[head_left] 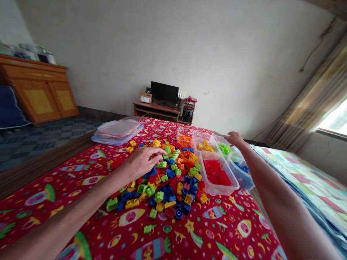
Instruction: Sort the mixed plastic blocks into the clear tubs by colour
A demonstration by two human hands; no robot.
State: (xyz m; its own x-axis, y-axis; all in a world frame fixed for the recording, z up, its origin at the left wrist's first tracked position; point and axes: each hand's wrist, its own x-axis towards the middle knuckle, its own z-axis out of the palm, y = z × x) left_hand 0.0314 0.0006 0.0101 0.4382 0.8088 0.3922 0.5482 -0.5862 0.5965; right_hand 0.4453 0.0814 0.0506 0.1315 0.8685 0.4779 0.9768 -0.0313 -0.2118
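The left hand (143, 161) is curling close over the heap of red, blue, yellow, orange and green plastic bricks (171, 174); I cannot tell if it is holding one. These bricks are lying jumbled, many showing round bumps. The right hand (236, 140) is hanging with fingers apart near the clear plastic box (215, 138) of lime-green bricks (224, 148). Farther off, a brown cardboard box (143, 96) is wearing a white label (146, 100) too tiny to read.

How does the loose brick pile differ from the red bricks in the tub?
The brick pile lies on the red cloth; the red bricks sit inside a clear tub. The pile mixes many colours, while the red bricks are all one colour. Both are made up of toy building bricks.
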